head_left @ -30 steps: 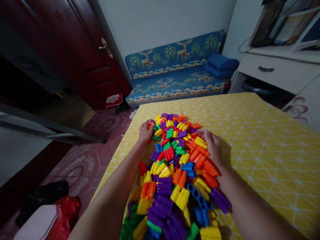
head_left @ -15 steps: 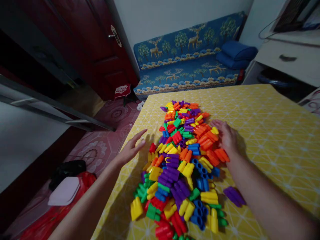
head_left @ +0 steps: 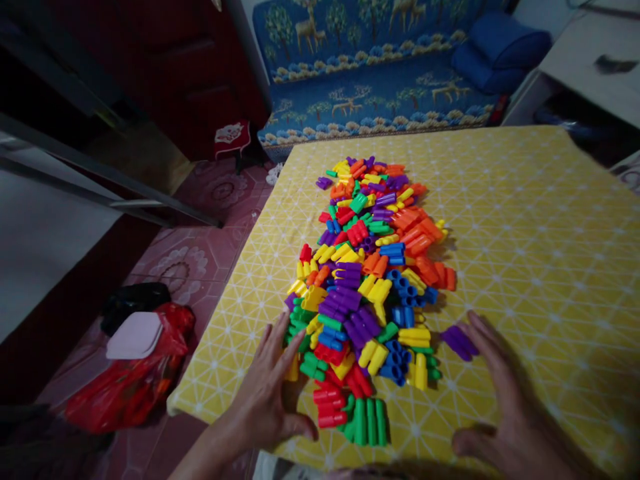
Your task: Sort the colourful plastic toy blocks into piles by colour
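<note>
A long pile of colourful plastic toy blocks (head_left: 350, 300), shaped like joined fingers or tubes, stretches over the yellow tablecloth (head_left: 525, 233). My left hand (head_left: 267, 380) lies along the pile's near left edge, fingers spread, touching or close to the green and yellow blocks there. On the other side my right hand (head_left: 500, 380) is open, its fingertips at a lone purple block (head_left: 459, 343) lying apart from the pile. Between the hands, at the near end, are a green hand-shaped block (head_left: 367, 421) and a red block (head_left: 330, 408).
Beyond the table stands a blue sofa (head_left: 380, 100) with folded blue cushions (head_left: 503, 50). A red stool (head_left: 233, 137) is by the dark red door (head_left: 185, 73). On the floor to the left lie a red plastic bag (head_left: 130, 393) and a pale lid-like piece (head_left: 135, 335).
Both hands have come back toward me along the pile's sides, the right one leaving the orange blocks for the purple one. The view has tipped downward.
</note>
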{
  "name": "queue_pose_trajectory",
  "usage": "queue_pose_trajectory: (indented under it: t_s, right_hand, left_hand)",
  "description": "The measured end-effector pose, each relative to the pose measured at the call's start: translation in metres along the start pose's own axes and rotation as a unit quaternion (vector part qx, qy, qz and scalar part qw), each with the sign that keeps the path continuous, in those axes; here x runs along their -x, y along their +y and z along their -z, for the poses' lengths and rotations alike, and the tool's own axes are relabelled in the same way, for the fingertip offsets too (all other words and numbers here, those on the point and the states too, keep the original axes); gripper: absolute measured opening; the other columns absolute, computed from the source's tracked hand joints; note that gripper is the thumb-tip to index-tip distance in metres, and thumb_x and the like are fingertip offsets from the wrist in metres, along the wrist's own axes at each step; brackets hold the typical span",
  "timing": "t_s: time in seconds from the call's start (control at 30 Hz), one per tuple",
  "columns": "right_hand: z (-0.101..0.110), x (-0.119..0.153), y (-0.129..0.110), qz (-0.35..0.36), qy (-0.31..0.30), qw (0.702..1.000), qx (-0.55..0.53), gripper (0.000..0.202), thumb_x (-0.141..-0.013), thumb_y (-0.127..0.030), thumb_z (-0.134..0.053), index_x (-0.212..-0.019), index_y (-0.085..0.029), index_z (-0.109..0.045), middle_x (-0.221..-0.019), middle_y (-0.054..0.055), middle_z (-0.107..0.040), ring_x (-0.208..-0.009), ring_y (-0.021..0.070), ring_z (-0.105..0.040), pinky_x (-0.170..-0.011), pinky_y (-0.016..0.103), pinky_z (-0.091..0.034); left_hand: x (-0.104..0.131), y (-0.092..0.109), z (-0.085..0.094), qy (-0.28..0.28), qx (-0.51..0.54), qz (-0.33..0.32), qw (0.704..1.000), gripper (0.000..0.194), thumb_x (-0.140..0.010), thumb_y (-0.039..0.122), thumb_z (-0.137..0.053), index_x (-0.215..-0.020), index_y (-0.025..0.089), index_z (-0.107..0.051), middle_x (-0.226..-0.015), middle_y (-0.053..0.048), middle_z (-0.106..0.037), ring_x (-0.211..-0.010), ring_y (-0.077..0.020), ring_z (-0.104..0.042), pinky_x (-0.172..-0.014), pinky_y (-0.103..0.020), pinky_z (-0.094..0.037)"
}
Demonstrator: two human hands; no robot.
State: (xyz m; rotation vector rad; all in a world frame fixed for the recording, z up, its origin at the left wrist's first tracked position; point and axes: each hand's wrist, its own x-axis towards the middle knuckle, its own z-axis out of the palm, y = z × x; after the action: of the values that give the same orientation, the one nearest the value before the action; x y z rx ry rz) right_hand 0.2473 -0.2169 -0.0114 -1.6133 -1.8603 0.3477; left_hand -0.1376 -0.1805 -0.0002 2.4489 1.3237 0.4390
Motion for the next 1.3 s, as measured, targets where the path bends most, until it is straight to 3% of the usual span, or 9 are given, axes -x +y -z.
queue_pose_trajectory:
  t_s: [0.1, 0.2, 0.33, 0.57, 0.8, 0.93, 1.07, 1.17, 1.3]
  right_hand:
    - [-0.016, 0.014, -0.014, 0.087, -0.088, 0.992, 0.040, 0.124, -0.059, -0.061, -0.075, -0.157, -0.021, -0.010, -0.162, 0.015, -0.008, -0.144, 0.0475, -0.018, -0.103, 0.067, -0.039]
    - [-0.030, 0.008, -0.026, 0.131, -0.091, 0.986, 0.041, 0.120, -0.062, -0.056, -0.077, -0.157, -0.024, -0.011, -0.163, 0.013, 0.001, -0.145, 0.0463, -0.012, -0.110, 0.068, -0.029]
    - [-0.035, -0.007, -0.042, 0.164, -0.091, 0.982, 0.008, 0.100, -0.068, -0.041, -0.077, -0.153, -0.034, -0.024, -0.164, 0.007, -0.001, -0.146, 0.0429, -0.016, -0.111, 0.067, -0.028]
    - [-0.030, -0.032, -0.049, 0.228, -0.094, 0.963, -0.111, 0.078, -0.077, -0.022, -0.071, -0.146, -0.040, -0.038, -0.163, 0.003, -0.011, -0.142, 0.0342, -0.032, -0.105, 0.051, -0.046]
    - [-0.008, -0.112, -0.060, 0.180, 0.006, 0.973, -0.147, 0.068, -0.082, -0.023, -0.066, -0.143, -0.038, -0.039, -0.161, 0.001, -0.019, -0.142, 0.0333, -0.033, -0.109, 0.052, -0.042]
    - [-0.006, -0.181, -0.063, 0.159, 0.060, 0.979, -0.114, 0.067, -0.080, -0.019, -0.067, -0.141, -0.030, -0.041, -0.150, 0.007, -0.039, -0.140, 0.0295, -0.037, -0.114, 0.050, -0.036]
    - [-0.019, -0.232, -0.053, 0.113, 0.078, 0.987, -0.081, 0.069, -0.077, -0.023, -0.071, -0.139, -0.027, -0.042, -0.140, 0.008, -0.048, -0.134, 0.0293, -0.043, -0.112, 0.051, -0.038]
    - [-0.020, -0.240, -0.038, 0.081, 0.073, 0.991, -0.081, 0.080, -0.074, -0.031, -0.076, -0.143, -0.027, -0.037, -0.143, 0.009, -0.046, -0.133, 0.0308, -0.045, -0.109, 0.052, -0.041]
    - [-0.005, -0.207, -0.002, 0.020, 0.099, 0.993, -0.061, 0.071, -0.080, -0.043, -0.069, -0.143, -0.026, -0.040, -0.142, 0.010, -0.049, -0.131, 0.0314, -0.048, -0.109, 0.052, -0.041]
  left_hand:
    - [-0.010, 0.020, -0.015, 0.039, 0.025, -0.001, 0.999, 0.133, -0.049, 0.078, -0.074, -0.155, 0.034, -0.007, -0.162, -0.017, -0.001, -0.143, -0.0505, -0.015, -0.105, -0.069, -0.035]
    - [-0.023, 0.039, -0.020, 0.068, 0.054, -0.005, 0.996, 0.117, -0.061, 0.057, -0.082, -0.154, 0.037, -0.014, -0.163, -0.013, 0.005, -0.145, -0.0469, -0.014, -0.103, -0.063, -0.041]
    - [-0.041, 0.057, -0.020, 0.079, 0.043, -0.077, 0.993, 0.086, -0.072, 0.040, -0.078, -0.146, 0.037, -0.035, -0.162, -0.012, -0.004, -0.144, -0.0420, -0.023, -0.104, -0.060, -0.041]
    - [-0.063, 0.053, -0.018, 0.062, 0.071, -0.221, 0.971, 0.059, -0.084, 0.045, -0.064, -0.135, 0.021, -0.049, -0.149, -0.017, -0.039, -0.126, -0.0318, -0.045, -0.098, -0.044, -0.047]
    - [-0.149, 0.065, 0.024, 0.102, 0.142, -0.181, 0.968, 0.053, -0.081, 0.024, -0.065, -0.131, 0.025, -0.051, -0.146, -0.012, -0.044, -0.130, -0.0298, -0.046, -0.105, -0.047, -0.042]
    - [-0.221, 0.053, 0.034, 0.153, 0.136, -0.127, 0.971, 0.058, -0.073, 0.012, -0.066, -0.129, 0.019, -0.053, -0.131, -0.011, -0.058, -0.122, -0.0269, -0.054, -0.103, -0.043, -0.045]
    - [-0.271, 0.028, 0.028, 0.139, 0.128, -0.078, 0.979, 0.066, -0.072, 0.023, -0.075, -0.134, 0.019, -0.051, -0.130, -0.012, -0.061, -0.120, -0.0296, -0.057, -0.101, -0.043, -0.047]
    - [-0.276, 0.005, 0.033, 0.143, 0.142, -0.050, 0.978, 0.085, -0.067, 0.038, -0.083, -0.141, 0.021, -0.045, -0.143, -0.015, -0.050, -0.130, -0.0340, -0.049, -0.107, -0.048, -0.041]
    - [-0.237, -0.027, 0.045, 0.181, 0.193, 0.049, 0.963, 0.080, -0.073, 0.054, -0.075, -0.141, 0.026, -0.045, -0.144, -0.012, -0.050, -0.133, -0.0333, -0.046, -0.109, -0.052, -0.037]
